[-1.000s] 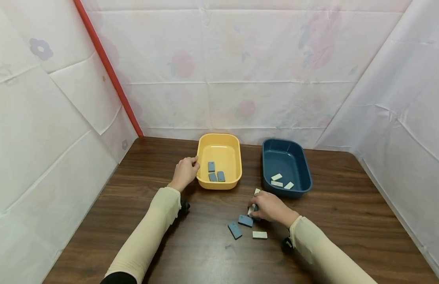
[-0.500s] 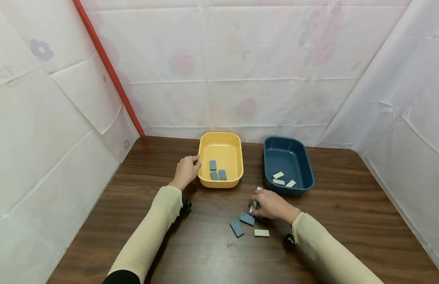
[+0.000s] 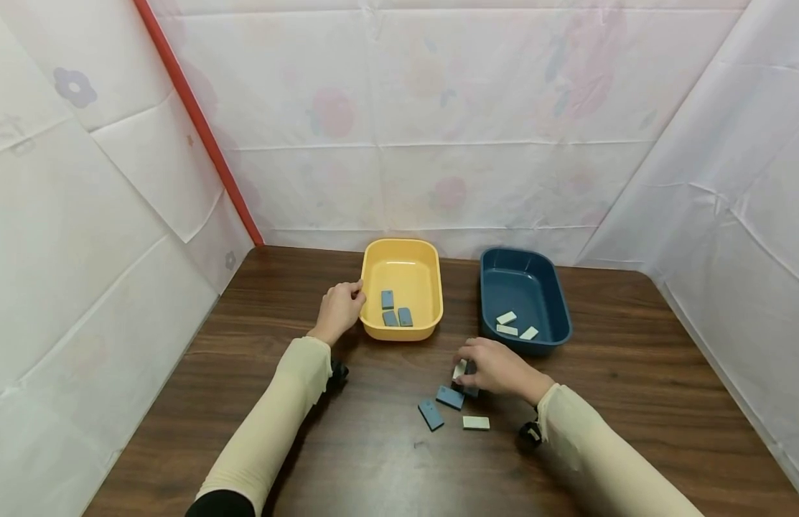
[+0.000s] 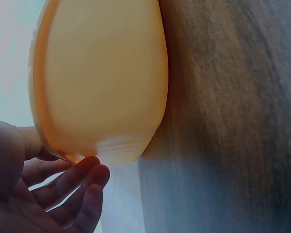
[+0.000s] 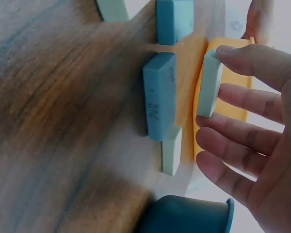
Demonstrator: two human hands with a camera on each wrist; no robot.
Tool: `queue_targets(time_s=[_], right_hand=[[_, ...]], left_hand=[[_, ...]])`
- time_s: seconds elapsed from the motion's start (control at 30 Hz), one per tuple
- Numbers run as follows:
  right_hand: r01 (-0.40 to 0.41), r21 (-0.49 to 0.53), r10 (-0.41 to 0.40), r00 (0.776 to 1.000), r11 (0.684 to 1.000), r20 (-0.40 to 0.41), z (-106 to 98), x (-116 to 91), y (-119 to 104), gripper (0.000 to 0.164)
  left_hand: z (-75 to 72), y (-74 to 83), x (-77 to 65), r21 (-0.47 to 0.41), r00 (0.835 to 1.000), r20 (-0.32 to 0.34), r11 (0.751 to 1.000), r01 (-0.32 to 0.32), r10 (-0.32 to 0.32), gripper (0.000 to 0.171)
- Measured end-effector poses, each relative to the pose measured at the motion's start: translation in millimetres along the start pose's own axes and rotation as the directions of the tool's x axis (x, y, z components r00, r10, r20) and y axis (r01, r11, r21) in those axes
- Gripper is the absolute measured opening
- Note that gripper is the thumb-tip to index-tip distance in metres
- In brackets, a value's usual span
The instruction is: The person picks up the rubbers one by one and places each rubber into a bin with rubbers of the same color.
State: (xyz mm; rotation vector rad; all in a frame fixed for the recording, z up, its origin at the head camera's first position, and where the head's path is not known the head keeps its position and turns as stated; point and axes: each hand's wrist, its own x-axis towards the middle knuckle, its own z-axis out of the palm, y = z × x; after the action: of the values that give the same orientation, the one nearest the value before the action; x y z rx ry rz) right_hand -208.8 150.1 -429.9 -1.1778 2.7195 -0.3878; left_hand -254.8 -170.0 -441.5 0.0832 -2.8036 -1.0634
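My right hand pinches a pale rectangular tile between thumb and fingers, a little above the table in the right wrist view. Beneath and beside it are a blue tile and another pale tile, which the hand covers in the head view. Two more blue tiles, one near the hand and one farther left, lie with a pale tile toward the front. My left hand holds the left rim of the yellow tray, its thumb and fingers on either side of the edge.
Inside the yellow tray are three blue tiles. A dark blue tray to the right contains three pale tiles. White patterned sheets stand behind and beside the wooden table.
The right hand has risen slightly with the pale tile and now hides the pale end that showed beyond its fingers. My left hand stays on the yellow tray.
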Motion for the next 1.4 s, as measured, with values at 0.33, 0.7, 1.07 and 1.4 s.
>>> queue_targets(time_s=[0.33, 0.7, 1.07, 1.4], right_hand=[[-0.021, 0.06, 0.025, 0.998, 0.998, -0.063, -23, -1, 1, 0.03], [-0.139, 0.07, 0.149, 0.973, 0.988, -0.178, -69, -10, 37, 0.031], [-0.326, 0.085, 0.331, 0.943, 0.941, -0.046, -79, -11, 88, 0.034], [-0.399, 0.037, 0.396, 0.915, 0.916, 0.072, -59, 1, 116, 0.028]], left_hand=[[-0.2, -0.7, 0.3, 0.008, 1.0, 0.0, 1.0, -0.007, 0.007, 0.039], [0.3, -2.0, 0.1, 0.011, 1.0, -0.004, 1.0, -0.026, 0.026, 0.039], [2.2, -3.9, 0.6, 0.009, 1.0, -0.002, 1.0, -0.012, 0.012, 0.039], [2.6, -5.9, 0.7, 0.002, 1.0, -0.005, 1.0, 0.007, -0.007, 0.04]])
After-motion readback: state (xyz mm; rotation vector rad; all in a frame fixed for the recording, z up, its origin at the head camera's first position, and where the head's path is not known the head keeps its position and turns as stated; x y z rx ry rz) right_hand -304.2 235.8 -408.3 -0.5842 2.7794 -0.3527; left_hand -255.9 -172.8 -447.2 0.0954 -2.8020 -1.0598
